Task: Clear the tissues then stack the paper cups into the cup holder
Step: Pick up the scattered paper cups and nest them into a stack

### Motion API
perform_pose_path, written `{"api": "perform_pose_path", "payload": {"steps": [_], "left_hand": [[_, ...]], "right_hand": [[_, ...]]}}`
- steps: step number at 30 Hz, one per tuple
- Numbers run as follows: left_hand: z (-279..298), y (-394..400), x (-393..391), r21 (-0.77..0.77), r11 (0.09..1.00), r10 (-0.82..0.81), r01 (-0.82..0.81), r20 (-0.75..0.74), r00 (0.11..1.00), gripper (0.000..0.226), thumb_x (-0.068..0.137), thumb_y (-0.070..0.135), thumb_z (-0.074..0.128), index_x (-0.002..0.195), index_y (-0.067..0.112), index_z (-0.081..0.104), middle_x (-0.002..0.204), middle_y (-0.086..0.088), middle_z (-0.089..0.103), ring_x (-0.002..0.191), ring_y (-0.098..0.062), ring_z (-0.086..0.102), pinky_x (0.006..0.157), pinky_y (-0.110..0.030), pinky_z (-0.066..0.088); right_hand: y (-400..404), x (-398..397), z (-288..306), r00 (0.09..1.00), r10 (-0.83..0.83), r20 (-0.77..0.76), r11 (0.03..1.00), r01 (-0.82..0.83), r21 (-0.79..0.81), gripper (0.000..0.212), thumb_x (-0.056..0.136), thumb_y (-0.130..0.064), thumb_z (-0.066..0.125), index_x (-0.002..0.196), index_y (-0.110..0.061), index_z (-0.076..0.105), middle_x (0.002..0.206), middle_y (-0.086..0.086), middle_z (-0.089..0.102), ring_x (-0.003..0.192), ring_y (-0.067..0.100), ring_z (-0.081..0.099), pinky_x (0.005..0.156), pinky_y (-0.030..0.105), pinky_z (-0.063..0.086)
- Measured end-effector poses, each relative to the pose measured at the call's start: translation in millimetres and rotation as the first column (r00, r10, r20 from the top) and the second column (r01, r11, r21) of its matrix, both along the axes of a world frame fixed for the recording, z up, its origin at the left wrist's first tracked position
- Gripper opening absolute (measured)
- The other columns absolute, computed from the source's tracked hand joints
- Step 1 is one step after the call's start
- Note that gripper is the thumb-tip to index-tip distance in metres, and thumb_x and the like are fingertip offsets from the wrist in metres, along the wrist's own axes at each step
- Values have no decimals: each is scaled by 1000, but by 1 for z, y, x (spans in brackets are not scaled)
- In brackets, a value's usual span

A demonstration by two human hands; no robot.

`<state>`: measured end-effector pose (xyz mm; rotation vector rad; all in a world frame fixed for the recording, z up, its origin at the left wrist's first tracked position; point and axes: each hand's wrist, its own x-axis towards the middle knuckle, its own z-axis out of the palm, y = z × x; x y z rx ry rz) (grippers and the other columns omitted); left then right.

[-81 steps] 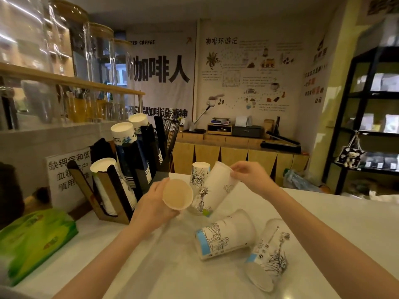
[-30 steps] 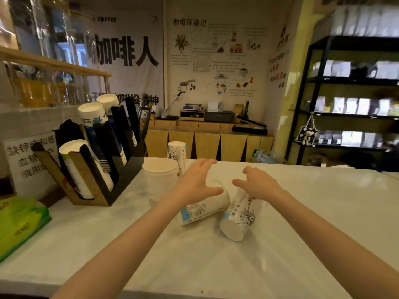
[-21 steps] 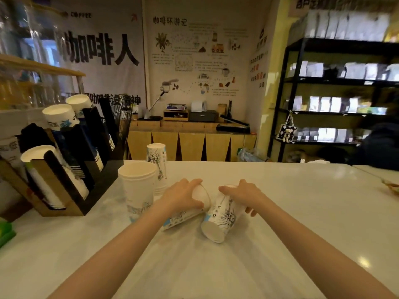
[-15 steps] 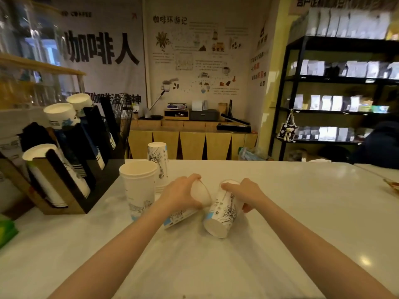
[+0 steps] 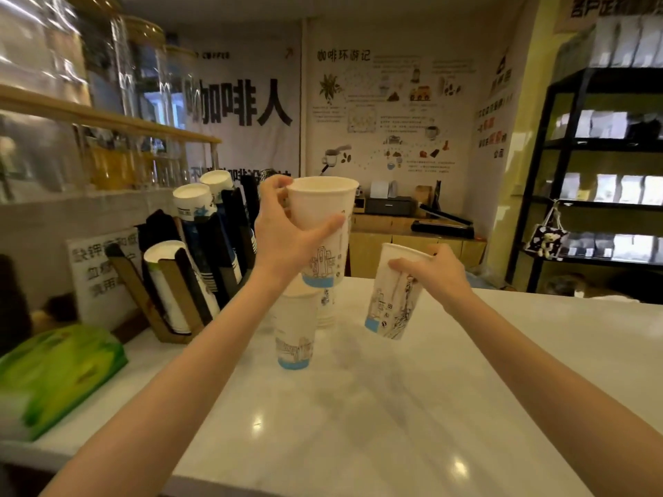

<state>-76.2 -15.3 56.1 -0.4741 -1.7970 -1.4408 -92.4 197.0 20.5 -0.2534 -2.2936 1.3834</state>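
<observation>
My left hand [image 5: 287,238] grips a white printed paper cup [image 5: 324,209] upright, raised directly above another upright paper cup [image 5: 296,331] that stands on the white counter [image 5: 358,425]. My right hand [image 5: 436,274] holds a second printed cup [image 5: 393,303] by its rim, slightly tilted, just above the counter. A further cup [image 5: 328,310] stands behind the standing one, mostly hidden. The wooden and black cup holder [image 5: 179,281] with slanted stacks of cups sits at the left.
A green tissue pack [image 5: 53,374] lies at the counter's left edge. A white sign [image 5: 97,270] leans behind the holder. Glass jars line a wooden shelf [image 5: 107,120] on the left. Black shelving [image 5: 602,174] stands at the right.
Both hands took hold of the two cups that lay on their sides and lifted them off the counter. The left cup now sits upright above the standing cup.
</observation>
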Motion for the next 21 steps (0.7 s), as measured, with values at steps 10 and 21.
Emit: {"api": "perform_pose_path", "payload": {"steps": [10,21], "left_hand": [[-59,-31,-19,-74,991,119,-110,129,985,68,62,25,80,109,25,32,117,4,42,109,-14,45,70,-13,44],[-98,-35,-21,-130,992,45,2,355,934,67,65,35,76,118,19,38,117,7,49,104,-11,49,75,-18,44]], "right_hand": [[-36,8,50,857,33,-514,990,-97,-98,71,76,-33,70,134,-12,35,127,8,49,108,17,52,73,23,53],[-88,-4,17,804,329,-495,936,-346,60,74,72,-32,74,133,-18,35,114,-9,48,106,12,51,86,31,54]]}}
